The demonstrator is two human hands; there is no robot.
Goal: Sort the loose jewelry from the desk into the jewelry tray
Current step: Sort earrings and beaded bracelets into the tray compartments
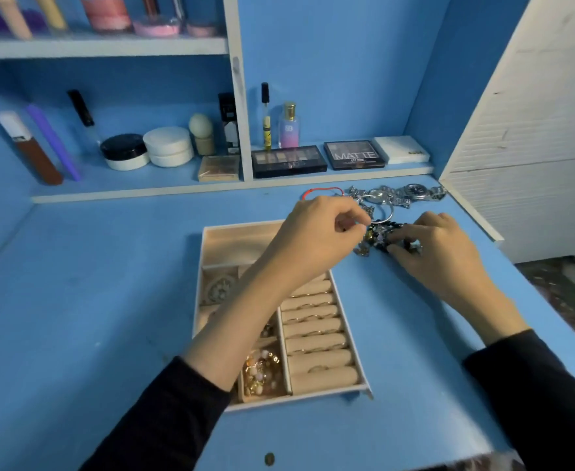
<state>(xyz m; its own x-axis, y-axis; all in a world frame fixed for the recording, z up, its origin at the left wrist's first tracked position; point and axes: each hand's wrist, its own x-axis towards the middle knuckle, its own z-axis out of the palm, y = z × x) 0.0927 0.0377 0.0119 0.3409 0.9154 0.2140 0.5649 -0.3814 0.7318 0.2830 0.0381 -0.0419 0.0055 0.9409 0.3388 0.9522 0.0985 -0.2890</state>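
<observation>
Jewelry tangle (379, 236) lies just beside the jewelry tray (313, 396) — left hand (323, 226) pinches one side, right hand (438, 246) curls fingers round the other.

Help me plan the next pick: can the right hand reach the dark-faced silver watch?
Probably yes: the silver watch lies uncovered just beyond the right hand, with nothing above it. But that hand grips the beaded tangle and would have to let go first.

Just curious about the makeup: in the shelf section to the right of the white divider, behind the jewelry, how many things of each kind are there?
Eyeshadow palettes: 2
Bottles: 2
White box: 1
Total: 5
</observation>
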